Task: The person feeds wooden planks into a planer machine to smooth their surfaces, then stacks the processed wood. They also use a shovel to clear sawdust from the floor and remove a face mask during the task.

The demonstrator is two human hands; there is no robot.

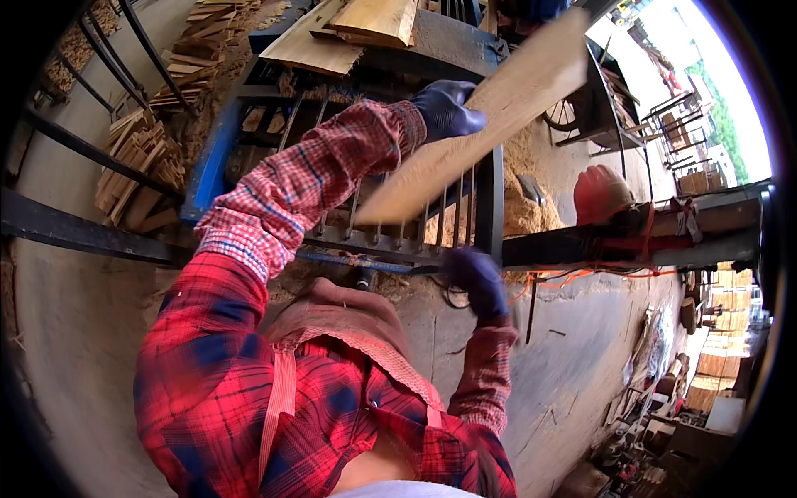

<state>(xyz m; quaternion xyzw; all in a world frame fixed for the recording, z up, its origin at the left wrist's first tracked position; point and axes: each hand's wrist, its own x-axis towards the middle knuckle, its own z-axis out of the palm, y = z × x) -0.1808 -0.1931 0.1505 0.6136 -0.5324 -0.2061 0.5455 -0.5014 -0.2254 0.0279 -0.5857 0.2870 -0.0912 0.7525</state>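
My left hand (448, 109), in a dark blue glove, grips a long wooden board (490, 120) by its near side. The board is held up at a slant over a blue metal frame (217, 158) with rows of thin bars, its far end toward the upper right. My right hand (475, 282), gloved in the same blue, hangs apart from the board near the frame's lower right corner. Motion smears its fingers, so whether they hold anything does not show. More boards (365, 25) lie on the far end of the machine.
Stacked wood offcuts (145, 170) lie on the left, behind a black metal rail (91, 236). A red hard hat (602, 192) sits near a beam (714, 236) to my right, with orange cable beneath. Sawdust (531, 207) is heaped beside the frame. A wheeled cart (594, 116) stands at far right.
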